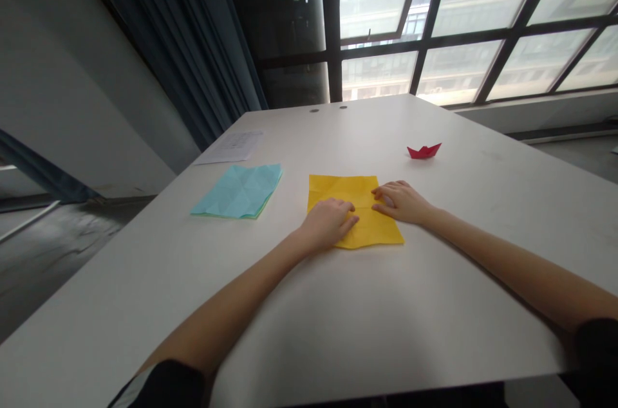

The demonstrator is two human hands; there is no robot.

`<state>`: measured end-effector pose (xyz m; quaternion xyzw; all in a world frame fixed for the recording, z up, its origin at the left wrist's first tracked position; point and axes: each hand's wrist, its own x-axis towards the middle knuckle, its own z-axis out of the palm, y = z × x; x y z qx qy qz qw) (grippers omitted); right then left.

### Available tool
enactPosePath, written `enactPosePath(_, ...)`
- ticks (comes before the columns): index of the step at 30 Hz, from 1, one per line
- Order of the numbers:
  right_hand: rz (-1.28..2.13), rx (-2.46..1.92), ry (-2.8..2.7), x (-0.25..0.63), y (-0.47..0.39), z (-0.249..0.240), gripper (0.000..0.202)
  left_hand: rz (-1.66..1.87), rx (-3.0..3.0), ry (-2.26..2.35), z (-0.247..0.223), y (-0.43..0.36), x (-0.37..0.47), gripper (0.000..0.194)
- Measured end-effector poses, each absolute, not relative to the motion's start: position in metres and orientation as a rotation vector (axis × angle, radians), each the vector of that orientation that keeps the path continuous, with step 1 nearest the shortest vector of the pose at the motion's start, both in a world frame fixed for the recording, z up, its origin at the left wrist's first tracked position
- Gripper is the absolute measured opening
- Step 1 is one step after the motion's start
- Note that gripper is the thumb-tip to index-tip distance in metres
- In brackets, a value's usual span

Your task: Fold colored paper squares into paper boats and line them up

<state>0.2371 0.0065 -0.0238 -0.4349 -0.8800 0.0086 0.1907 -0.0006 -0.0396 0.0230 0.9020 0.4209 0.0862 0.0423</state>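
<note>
A creased sheet of yellow paper (344,186) lies unfolded on the white table in front of me. Its fold lines show, and its near edge waves slightly. My left hand (329,222) rests on the sheet's left part, thumb and fingers apart and pointing right. At the right edge, my right hand (400,201) touches the paper with its fingertips, a gap showing between thumb and fingers. Neither hand grips the sheet. The left hand and wrist cover part of its left side and near left corner.
Left of the yellow sheet sits a stack of creased paper (239,192) with light blue on top. Behind it lies a white printed sheet (232,147). A red paper boat (424,151) stands farther back on the right of the table (338,318). Windows and a curtain are beyond.
</note>
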Motion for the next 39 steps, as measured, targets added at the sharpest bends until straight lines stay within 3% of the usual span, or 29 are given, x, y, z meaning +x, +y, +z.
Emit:
enactPosePath(9,0.118,-1.229,-2.434,0.262,0.027,-0.034,0.037,0.349,2.738,1.586,-0.010,0.002,-0.042,0.029)
enactPosePath(16,0.026,-1.395,-2.378,0.263,0.025,-0.038,0.050,0.418,2.555,1.879,-0.024,0.012,-0.051,0.052)
enactPosePath(21,-0.064,-1.588,-2.314,0.263,0.027,-0.043,0.059,0.452,2.507,1.850,-0.027,0.015,-0.053,0.056)
enactPosePath(31,0.129,-1.530,-2.274,0.266,0.028,-0.044,0.062,0.740,2.233,1.647,-0.027,0.022,-0.060,0.023)
enactPosePath(39,0.542,-1.349,-2.083,0.269,0.027,-0.046,0.076,1.031,1.913,1.466,-0.033,0.025,-0.061,0.018)
